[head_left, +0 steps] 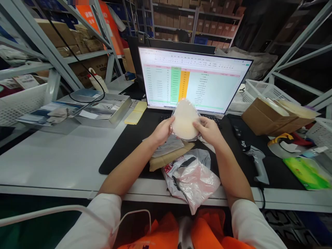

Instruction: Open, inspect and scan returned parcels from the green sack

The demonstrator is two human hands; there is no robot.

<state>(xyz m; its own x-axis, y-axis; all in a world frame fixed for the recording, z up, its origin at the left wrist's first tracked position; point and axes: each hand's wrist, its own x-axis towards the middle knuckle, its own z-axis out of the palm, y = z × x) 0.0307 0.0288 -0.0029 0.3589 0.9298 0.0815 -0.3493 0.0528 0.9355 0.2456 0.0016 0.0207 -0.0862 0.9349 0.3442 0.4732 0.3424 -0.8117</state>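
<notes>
A flat, cream-coloured, pear-shaped pad (184, 121) in clear plastic wrap is held up in front of the monitor. My left hand (164, 131) grips its left edge, thumb on the face toward me. On the opposite edge, my right hand (208, 130) pinches it the same way. Below the hands lie a brown paper envelope (168, 159) and a clear plastic bag (168, 146), partly overlapping. Nearer the table edge is a crumpled white and pinkish plastic bag (194, 176). The keyboard (216, 119) is mostly hidden behind my hands and the pad.
A monitor (215, 83) showing a spreadsheet stands behind. On the right are a barcode scanner (258, 164), a tape dispenser (285, 145), a green packet (307, 171) and a cardboard box (269, 116). Yellow slips (135, 113) and a paper-filled tray (114, 119) lie left.
</notes>
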